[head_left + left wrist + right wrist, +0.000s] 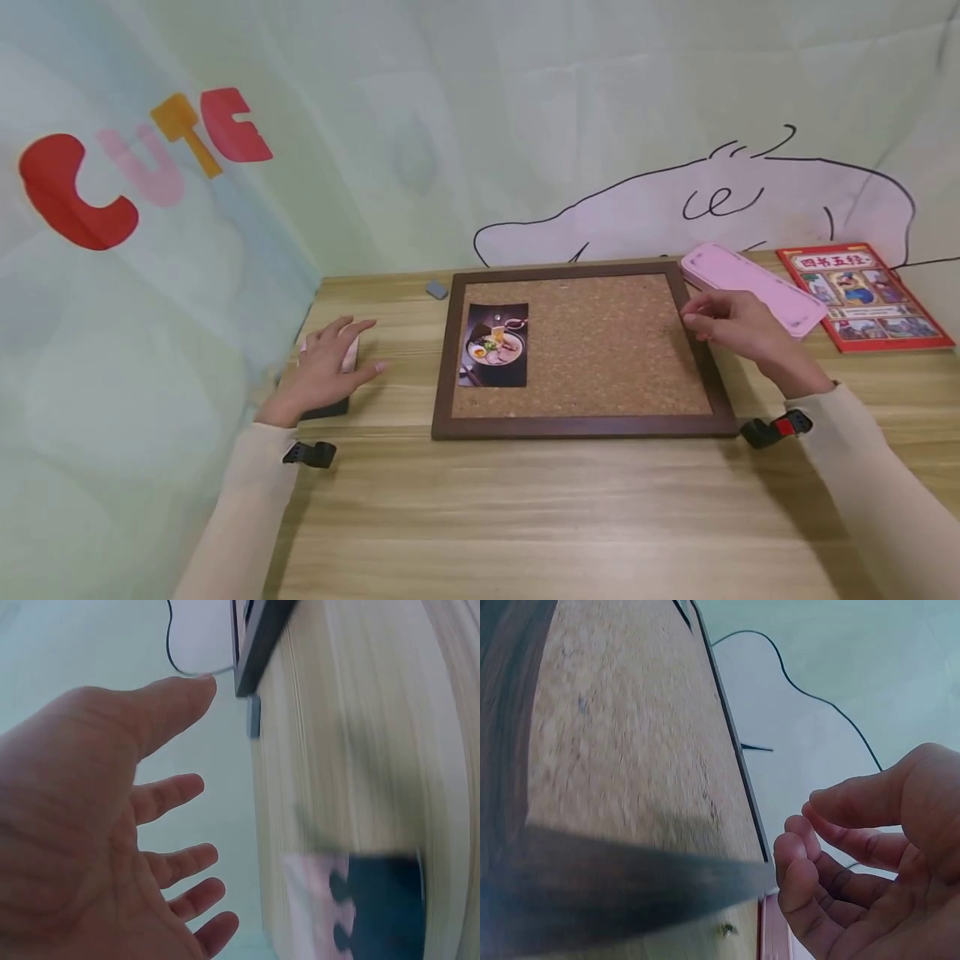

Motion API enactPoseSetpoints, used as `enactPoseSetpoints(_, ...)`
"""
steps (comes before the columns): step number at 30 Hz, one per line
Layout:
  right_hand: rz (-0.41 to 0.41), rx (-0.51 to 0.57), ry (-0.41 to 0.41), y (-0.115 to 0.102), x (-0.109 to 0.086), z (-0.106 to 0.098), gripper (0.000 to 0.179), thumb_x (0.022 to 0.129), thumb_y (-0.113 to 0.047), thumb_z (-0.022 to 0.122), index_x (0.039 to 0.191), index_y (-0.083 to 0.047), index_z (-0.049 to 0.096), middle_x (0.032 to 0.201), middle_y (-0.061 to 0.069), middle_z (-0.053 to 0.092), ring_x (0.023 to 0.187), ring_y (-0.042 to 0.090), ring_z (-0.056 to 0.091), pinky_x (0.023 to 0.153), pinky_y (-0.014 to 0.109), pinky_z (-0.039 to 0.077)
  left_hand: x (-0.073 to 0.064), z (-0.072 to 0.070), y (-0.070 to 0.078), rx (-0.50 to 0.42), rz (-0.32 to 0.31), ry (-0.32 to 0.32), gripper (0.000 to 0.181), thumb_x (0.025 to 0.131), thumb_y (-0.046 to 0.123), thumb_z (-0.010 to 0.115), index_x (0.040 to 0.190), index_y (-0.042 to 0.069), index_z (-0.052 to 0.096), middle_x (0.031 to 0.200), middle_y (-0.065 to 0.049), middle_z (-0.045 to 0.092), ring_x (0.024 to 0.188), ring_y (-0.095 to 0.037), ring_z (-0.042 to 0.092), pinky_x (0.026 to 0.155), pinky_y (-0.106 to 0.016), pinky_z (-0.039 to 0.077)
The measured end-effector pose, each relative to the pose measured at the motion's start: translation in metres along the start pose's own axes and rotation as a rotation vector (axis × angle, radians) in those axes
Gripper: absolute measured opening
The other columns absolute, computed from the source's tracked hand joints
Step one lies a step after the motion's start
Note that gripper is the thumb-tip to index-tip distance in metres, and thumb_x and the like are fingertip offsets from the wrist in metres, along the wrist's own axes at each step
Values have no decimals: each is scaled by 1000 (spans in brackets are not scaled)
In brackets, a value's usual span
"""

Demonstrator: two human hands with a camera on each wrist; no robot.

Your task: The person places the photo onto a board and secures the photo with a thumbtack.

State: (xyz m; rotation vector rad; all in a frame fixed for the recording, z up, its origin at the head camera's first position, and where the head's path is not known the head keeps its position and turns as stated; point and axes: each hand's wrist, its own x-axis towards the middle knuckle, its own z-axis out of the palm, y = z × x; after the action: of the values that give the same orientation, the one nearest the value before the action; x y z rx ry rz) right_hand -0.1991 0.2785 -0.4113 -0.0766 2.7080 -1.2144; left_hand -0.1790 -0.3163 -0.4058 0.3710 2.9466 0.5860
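One framed corkboard (607, 350) flat on wooden table (525, 517), long axis left-right; one ramen photo (495, 358) on its left part, upright to wearer, long axis near-far, one pushpin (497, 317) near its far edge. Two hands: left hand (322, 373) spread above pink-and-black item (326, 410), fingers extended; right hand (731, 323) loosely curled near frame's right side, nothing visible in grasp.

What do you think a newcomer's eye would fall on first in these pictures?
Most likely the ramen photo, dark and vivid on the left part of the brown-framed corkboard at the centre of the head view. Next might come the colourful CUTE lettering on the backdrop at upper left, then the red-covered book beside a pink case at the right.
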Motion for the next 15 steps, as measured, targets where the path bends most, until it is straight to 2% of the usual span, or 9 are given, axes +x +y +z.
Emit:
enactPoseSetpoints(5,38,-6,34,10,-4,-9,35,110,-25,60,129,4,66,96,4,69,83,12,60,69,25,55,-5,-7,-15,-12,-18,30,78,102,39,69,164,4,37,169,-39,25,155,-64,17,111,-82,24)
enactPoseSetpoints(10,73,-42,52,20,-6,-14,36,111,-24,58,131,5,66,106,15,70,89,19,61,70,25,54,-11,-5,-24,5,-48,42,76,102,36,69,162,0,39,165,-41,30,154,-60,22,112,-78,25)
enactPoseSetpoints(15,115,-65,63,26,-4,-16,35,110,-22,58,129,6,67,115,24,68,92,25,60,70,24,52,-17,-1,-28,32,-122,65,78,99,31,72,160,-2,37,164,-45,27,149,-68,22,110,-81,30)
